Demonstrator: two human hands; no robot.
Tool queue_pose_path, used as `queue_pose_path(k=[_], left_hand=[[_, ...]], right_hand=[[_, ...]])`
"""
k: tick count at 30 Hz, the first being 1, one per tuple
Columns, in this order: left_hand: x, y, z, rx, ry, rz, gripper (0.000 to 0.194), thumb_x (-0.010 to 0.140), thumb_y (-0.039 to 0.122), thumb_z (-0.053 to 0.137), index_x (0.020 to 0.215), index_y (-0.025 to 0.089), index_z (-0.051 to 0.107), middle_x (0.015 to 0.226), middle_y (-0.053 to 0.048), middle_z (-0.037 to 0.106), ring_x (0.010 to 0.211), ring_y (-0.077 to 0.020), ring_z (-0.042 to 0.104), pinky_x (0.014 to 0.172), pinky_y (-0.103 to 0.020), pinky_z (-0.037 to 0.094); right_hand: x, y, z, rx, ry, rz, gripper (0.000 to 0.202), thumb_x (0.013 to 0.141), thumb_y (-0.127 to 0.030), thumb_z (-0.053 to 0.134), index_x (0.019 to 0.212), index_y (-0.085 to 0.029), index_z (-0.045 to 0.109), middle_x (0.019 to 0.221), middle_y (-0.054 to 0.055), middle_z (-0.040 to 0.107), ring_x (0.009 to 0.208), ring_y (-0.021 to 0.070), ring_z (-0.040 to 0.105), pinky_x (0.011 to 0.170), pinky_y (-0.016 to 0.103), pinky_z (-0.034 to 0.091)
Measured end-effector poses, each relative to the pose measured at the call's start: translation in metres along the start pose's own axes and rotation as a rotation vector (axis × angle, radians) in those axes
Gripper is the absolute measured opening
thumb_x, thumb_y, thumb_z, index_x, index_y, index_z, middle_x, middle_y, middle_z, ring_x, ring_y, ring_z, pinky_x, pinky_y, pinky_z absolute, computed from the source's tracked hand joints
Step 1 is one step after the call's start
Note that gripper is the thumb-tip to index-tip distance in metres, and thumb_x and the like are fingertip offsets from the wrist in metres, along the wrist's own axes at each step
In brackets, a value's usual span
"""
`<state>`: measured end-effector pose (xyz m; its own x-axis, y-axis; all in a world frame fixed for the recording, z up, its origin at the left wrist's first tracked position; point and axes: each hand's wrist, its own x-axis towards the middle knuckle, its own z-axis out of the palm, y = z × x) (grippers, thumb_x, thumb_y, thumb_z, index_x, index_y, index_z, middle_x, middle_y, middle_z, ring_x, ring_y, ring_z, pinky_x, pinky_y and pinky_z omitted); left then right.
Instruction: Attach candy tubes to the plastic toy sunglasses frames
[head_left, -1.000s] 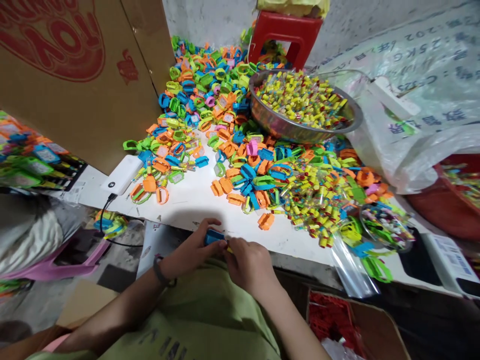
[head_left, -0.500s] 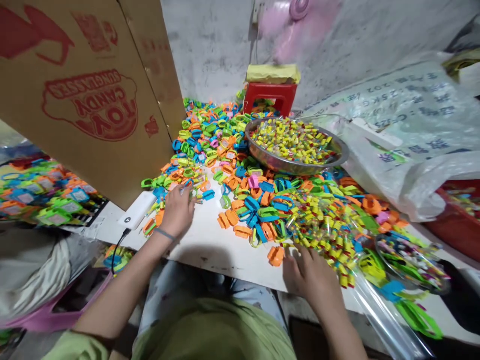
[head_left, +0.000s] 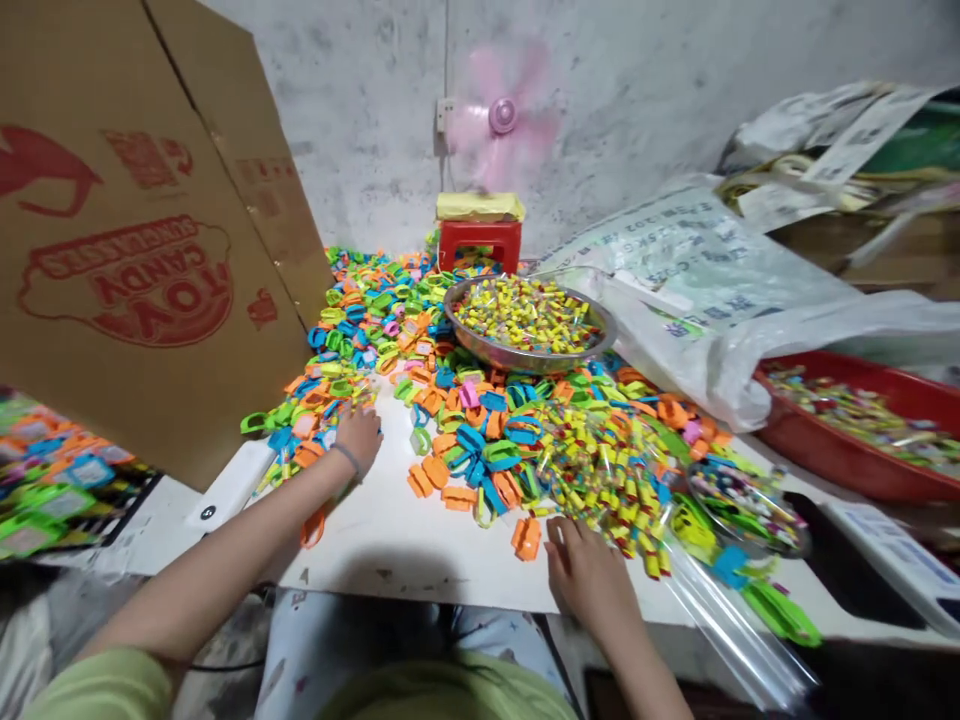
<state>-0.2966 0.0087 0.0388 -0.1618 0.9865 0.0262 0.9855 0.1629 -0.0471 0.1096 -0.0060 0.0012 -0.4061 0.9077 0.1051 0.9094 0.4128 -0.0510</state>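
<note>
Head view, right fingers (head_left: 556, 562) bent, beside orange piece (head_left: 526, 539)

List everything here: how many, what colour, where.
Table: one, white, foreground
Cardboard box: one, brown, left
Fan: one, pink, back wall
Stool: one, red, back
Metal bowl: one, silver, centre back
Small tubes: many, mostly yellow, in and before the bowl
Plastic pieces: many, orange, green, blue, pink, around table
Small device: one, white, beside the box
Printed bag: one, whitish, right back
Basin: one, red, far right
Dish: one, colour unclear, right
Flat slab: one, black, right
Plastic sleeves: count unclear, transparent, front right
Left hand: one, grey wristband, at plastic pieces
Right hand: one, bare, beside orange piece
</note>
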Motion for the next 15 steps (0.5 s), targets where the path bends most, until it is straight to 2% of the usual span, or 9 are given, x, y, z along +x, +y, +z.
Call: queue_pose_path(k=[3,6,9,11,12,15], left_hand=[[-0.004,-0.005,0.005,-0.016,-0.012,-0.030,0.030,0.082,0.027,0.061,0.105,0.012,0.071,0.121,-0.021,0.066,0.128,-0.0403,0.048,0.116,-0.056,0.008],[0.003,-0.004,0.008,-0.079,-0.022,-0.081,0.029,0.079,0.033,0.065,0.097,0.011,0.073,0.111,-0.023,0.070,0.126,-0.0427,0.050,0.116,-0.058,0.006],[0.029,0.001,0.010,-0.199,0.019,-0.137,0.036,0.081,0.031,0.063,0.110,0.011,0.069,0.130,-0.024,0.061,0.136,-0.0427,0.041,0.117,-0.058,0.006],[0.053,0.007,0.010,-0.313,0.069,-0.174,0.046,0.084,0.031,0.061,0.126,0.012,0.061,0.145,-0.022,0.048,0.141,-0.0399,0.034,0.117,-0.055,0.016],[0.066,0.010,0.010,-0.379,0.098,-0.194,0.049,0.086,0.033,0.060,0.131,0.013,0.057,0.148,-0.022,0.045,0.141,-0.0382,0.036,0.116,-0.053,0.023],[0.099,0.023,0.013,-0.607,0.211,-0.225,0.045,0.093,0.038,0.057,0.131,0.015,0.054,0.138,-0.017,0.053,0.124,-0.0306,0.054,0.103,-0.050,0.044]], right_hand=[[-0.002,-0.003,0.014,0.047,0.135,-0.006,0.029,0.095,-0.025,0.050,0.123,-0.019,0.055,0.116,0.011,0.061,0.102,0.0271,0.059,0.079,0.037,0.041],[-0.003,-0.011,0.024,0.097,0.198,-0.018,0.031,0.096,-0.020,0.045,0.126,-0.022,0.054,0.115,0.009,0.061,0.105,0.0260,0.057,0.083,0.039,0.038],[-0.003,-0.016,0.025,0.160,0.227,0.003,0.032,0.095,-0.016,0.044,0.123,-0.022,0.055,0.112,0.009,0.061,0.103,0.0247,0.056,0.084,0.038,0.037],[-0.002,-0.016,0.024,0.189,0.242,0.009,0.032,0.093,-0.016,0.044,0.122,-0.022,0.056,0.111,0.009,0.061,0.103,0.0247,0.055,0.084,0.038,0.037],[-0.002,-0.016,0.024,0.200,0.247,0.009,0.033,0.092,-0.015,0.044,0.121,-0.023,0.057,0.111,0.009,0.061,0.103,0.0248,0.055,0.085,0.038,0.037],[-0.003,-0.016,0.021,0.230,0.249,0.005,0.033,0.089,-0.012,0.045,0.117,-0.024,0.059,0.109,0.009,0.062,0.101,0.0251,0.055,0.084,0.039,0.037]])
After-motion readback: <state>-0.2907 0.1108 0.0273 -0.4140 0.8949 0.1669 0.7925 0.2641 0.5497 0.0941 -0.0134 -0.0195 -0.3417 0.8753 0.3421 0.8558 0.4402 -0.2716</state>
